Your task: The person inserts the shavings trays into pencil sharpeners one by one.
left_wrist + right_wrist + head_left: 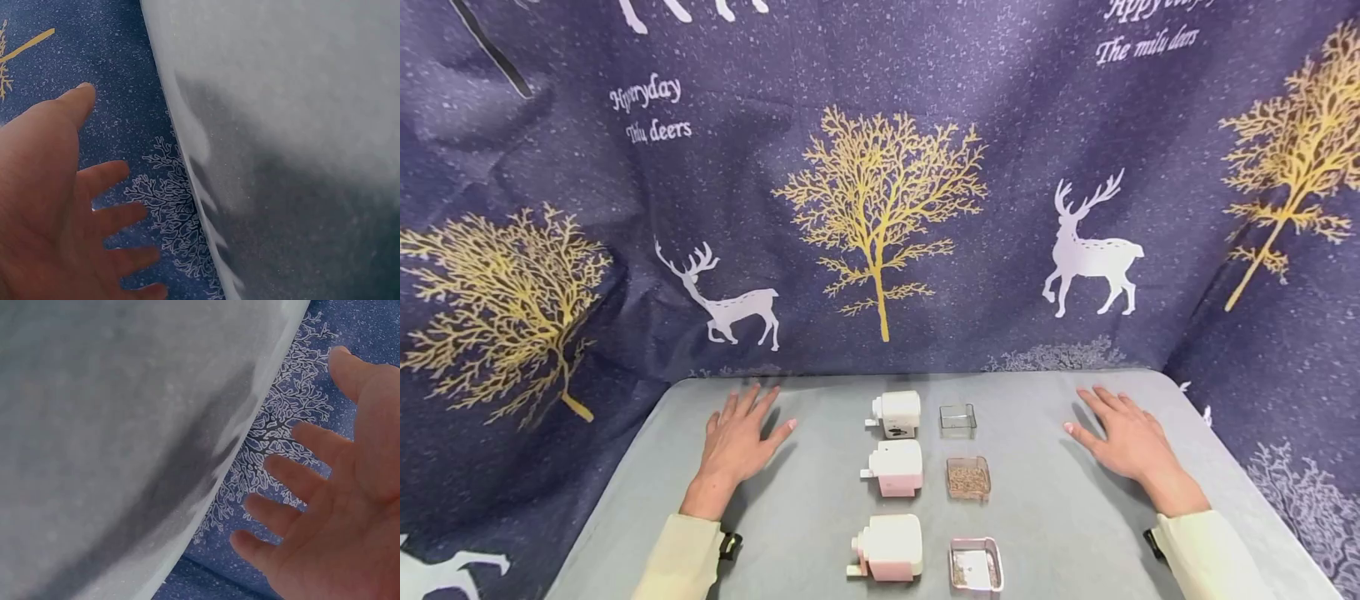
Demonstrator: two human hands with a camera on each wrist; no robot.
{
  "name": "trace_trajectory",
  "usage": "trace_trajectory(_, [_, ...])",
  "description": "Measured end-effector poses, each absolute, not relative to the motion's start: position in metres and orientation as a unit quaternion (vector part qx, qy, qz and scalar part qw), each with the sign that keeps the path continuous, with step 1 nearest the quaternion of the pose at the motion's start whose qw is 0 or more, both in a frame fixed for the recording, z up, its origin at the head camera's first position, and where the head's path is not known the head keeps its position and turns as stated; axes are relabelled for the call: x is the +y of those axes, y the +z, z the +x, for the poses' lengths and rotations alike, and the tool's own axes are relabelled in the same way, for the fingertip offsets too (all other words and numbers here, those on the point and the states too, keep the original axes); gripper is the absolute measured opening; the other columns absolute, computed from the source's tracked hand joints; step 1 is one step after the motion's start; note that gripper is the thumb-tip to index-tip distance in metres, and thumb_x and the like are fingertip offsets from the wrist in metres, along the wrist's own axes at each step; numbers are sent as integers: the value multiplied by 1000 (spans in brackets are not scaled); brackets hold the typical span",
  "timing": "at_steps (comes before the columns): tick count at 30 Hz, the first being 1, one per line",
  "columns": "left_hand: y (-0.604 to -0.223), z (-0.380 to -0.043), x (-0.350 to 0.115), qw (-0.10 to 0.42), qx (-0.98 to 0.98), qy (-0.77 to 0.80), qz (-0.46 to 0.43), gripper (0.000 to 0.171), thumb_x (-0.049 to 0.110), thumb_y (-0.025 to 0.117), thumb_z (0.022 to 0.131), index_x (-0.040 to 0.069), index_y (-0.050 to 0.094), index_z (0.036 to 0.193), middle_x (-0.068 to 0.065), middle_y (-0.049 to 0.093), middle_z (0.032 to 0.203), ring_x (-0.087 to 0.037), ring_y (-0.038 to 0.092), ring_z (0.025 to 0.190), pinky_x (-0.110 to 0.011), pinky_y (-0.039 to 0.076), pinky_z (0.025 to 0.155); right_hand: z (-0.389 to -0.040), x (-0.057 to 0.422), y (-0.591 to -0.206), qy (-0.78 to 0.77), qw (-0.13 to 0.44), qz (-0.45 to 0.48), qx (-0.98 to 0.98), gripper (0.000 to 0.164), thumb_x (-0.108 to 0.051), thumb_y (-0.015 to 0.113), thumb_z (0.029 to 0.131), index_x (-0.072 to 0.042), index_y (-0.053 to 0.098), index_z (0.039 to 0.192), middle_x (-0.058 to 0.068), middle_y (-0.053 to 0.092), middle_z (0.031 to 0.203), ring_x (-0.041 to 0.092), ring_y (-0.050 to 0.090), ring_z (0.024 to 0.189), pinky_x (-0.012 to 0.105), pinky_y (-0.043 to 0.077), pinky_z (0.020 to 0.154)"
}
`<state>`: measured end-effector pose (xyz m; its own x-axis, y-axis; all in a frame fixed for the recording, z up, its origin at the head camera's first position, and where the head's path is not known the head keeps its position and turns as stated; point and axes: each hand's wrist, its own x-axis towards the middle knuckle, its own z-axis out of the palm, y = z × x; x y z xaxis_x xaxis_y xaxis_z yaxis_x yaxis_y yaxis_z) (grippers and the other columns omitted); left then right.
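Note:
My left hand [740, 437] is held over the left side of the table, fingers spread and nothing in them. On the right side, my right hand [1126, 442] has its fingers spread too and holds nothing. Between them three crank pencil sharpeners stand in a column: a white one with a dark print [900, 410] at the back, a white and pink one [899, 468] in the middle, and a larger white and pink one [891, 547] in front. Beside them lie a clear shavings tray [958, 421], a tray with brown shavings [968, 478] and a pink-rimmed tray [976, 568] with some shavings.
The grey table [805, 517] ends at a dark blue cloth [1000, 333] printed with deer and trees, which hangs behind and at both sides. Each sharpener's crank points left, toward the left hand's side.

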<state>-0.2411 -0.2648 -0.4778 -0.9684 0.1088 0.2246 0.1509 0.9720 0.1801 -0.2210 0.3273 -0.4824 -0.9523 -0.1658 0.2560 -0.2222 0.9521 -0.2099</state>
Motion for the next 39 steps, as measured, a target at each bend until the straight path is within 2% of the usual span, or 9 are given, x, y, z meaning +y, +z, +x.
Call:
trace_trajectory(9, [-478, -239, -262, 137, -981, -105, -93, 72, 61, 55, 90, 14, 49, 145, -19, 42, 146, -48, 31, 132, -70, 30, 98, -220, 328, -487, 125, 170, 129, -969, 67, -50, 64, 89, -1, 56, 134, 28, 50, 133, 50, 45, 118, 71, 38, 87])
trace_trajectory(23, [-479, -231, -259, 171, -972, -115, -114, 69, 61, 56, 90, 14, 55, 139, -13, 55, 133, -37, 50, 119, -64, 40, 90, -213, 323, -486, 148, 196, 152, -957, 57, -42, 71, 86, 0, 62, 124, 22, 61, 122, 46, 54, 109, 63, 42, 90])
trace_trajectory(29, [-480, -226, -258, 184, -968, -116, -126, 67, 60, 59, 88, 14, 59, 136, -11, 59, 128, -35, 54, 115, -60, 44, 87, -209, 322, -487, 157, 199, 154, -955, 55, -42, 72, 85, 0, 65, 121, 21, 63, 118, 44, 55, 108, 61, 43, 89])
trace_trajectory(39, [-475, -218, -249, 177, -966, -125, -140, 65, 60, 60, 88, 17, 58, 136, -8, 58, 129, -32, 53, 116, -60, 42, 91, -205, 314, -484, 164, 207, 170, -950, 53, -40, 73, 85, -2, 65, 120, 19, 64, 115, 42, 57, 107, 59, 43, 90])
